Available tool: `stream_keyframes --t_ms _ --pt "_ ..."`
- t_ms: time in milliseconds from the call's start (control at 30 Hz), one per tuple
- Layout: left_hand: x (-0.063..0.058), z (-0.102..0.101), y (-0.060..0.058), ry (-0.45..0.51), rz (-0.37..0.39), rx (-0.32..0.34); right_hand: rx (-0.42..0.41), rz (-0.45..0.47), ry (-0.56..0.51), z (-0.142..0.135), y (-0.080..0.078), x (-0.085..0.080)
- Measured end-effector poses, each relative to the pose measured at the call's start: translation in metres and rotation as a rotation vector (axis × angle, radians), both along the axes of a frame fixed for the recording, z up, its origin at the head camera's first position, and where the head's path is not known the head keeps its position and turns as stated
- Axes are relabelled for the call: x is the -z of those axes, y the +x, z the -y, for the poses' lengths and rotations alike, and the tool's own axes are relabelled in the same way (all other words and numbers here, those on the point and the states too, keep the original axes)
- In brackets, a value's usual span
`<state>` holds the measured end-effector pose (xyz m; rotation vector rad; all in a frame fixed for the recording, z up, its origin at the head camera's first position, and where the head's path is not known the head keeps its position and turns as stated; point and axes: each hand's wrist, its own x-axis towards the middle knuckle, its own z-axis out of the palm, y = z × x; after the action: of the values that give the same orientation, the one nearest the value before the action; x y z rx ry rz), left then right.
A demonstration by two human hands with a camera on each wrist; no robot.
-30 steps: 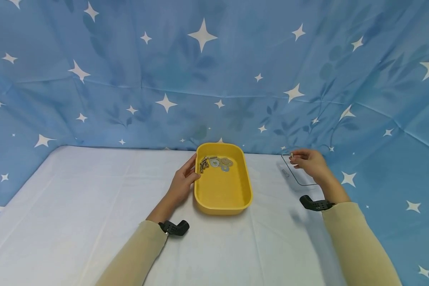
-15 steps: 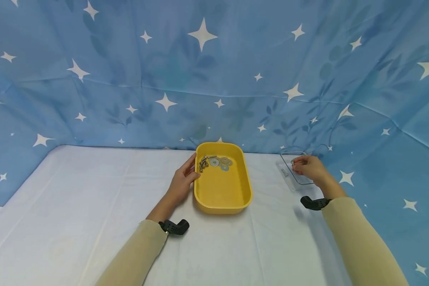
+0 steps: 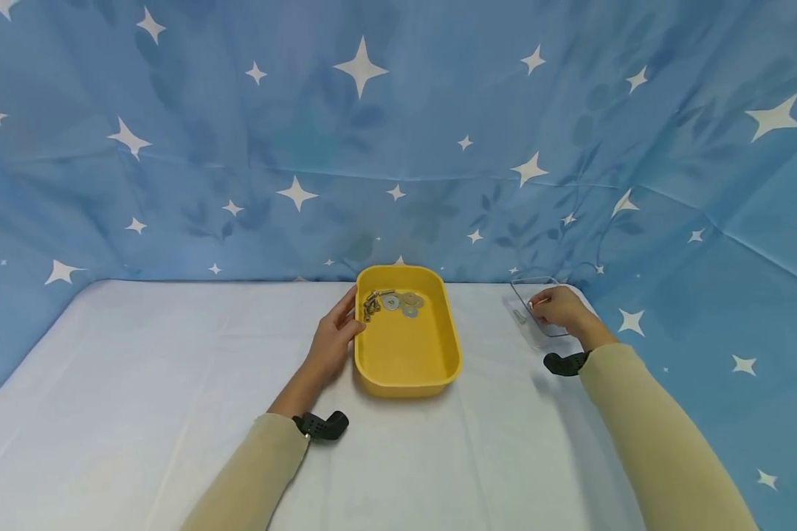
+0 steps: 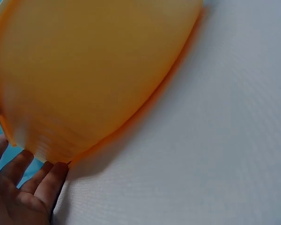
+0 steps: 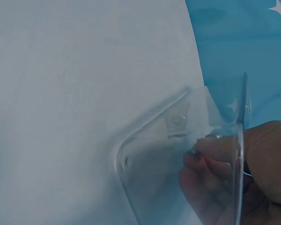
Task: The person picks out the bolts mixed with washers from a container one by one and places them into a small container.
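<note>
A yellow bin [image 3: 408,358] stands mid-table with several bolts [image 3: 372,304] at its back left and several flat washers [image 3: 409,301] beside them. My left hand [image 3: 330,341] holds its left wall, thumb at the rim and fingers along the outside; in the left wrist view fingertips [image 4: 53,180] touch the bin's side. To the right, inside a clear plastic tray [image 5: 152,159], my right hand [image 3: 561,308] pinches a small shiny metal piece [image 5: 194,152], mostly hidden by the fingers. A silver piece [image 3: 519,316] lies in the tray's left part.
A white cloth [image 3: 173,383] covers the table. Behind it and at the right hangs a blue curtain [image 3: 259,147] with white stars, close to the tray. The tray's transparent walls stand up around my right hand.
My right hand has lowered from above the clear tray's back part down into it, still pinching the small metal piece. My left hand stays on the bin. The head view has shifted slightly.
</note>
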<state>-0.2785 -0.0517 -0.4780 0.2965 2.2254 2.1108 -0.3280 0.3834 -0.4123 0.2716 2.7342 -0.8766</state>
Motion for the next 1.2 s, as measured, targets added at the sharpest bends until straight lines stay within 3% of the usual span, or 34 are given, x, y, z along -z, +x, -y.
stream_keyframes --t_ms 200,433,500,600,733,833,1067,1200 --pt "0.002 -0.001 0.002 -0.009 -0.021 -0.01 -0.025 0.011 0.029 0.001 -0.001 -0.001" --pt "0.001 0.004 -0.001 -0.026 0.006 0.001 -0.022 0.031 -0.024 0.005 -0.003 -0.003" --pt "-0.002 0.004 0.0 -0.024 0.034 0.011 0.001 0.033 -0.035 0.005 -0.004 -0.003" --pt "-0.015 0.003 0.006 -0.027 0.055 0.03 0.027 0.029 -0.02 0.004 -0.005 -0.002" --pt "-0.009 0.0 0.005 -0.017 0.032 0.024 0.059 0.045 0.007 0.003 -0.007 0.0" --pt "0.005 -0.001 -0.003 -0.005 0.017 0.012 0.08 0.056 0.017 0.003 -0.009 0.003" --pt "0.001 -0.001 -0.005 -0.012 0.061 0.035 0.095 0.027 0.04 0.01 -0.007 0.003" --pt "-0.002 0.001 -0.006 -0.016 0.059 0.035 0.063 0.032 0.044 0.014 -0.006 -0.002"
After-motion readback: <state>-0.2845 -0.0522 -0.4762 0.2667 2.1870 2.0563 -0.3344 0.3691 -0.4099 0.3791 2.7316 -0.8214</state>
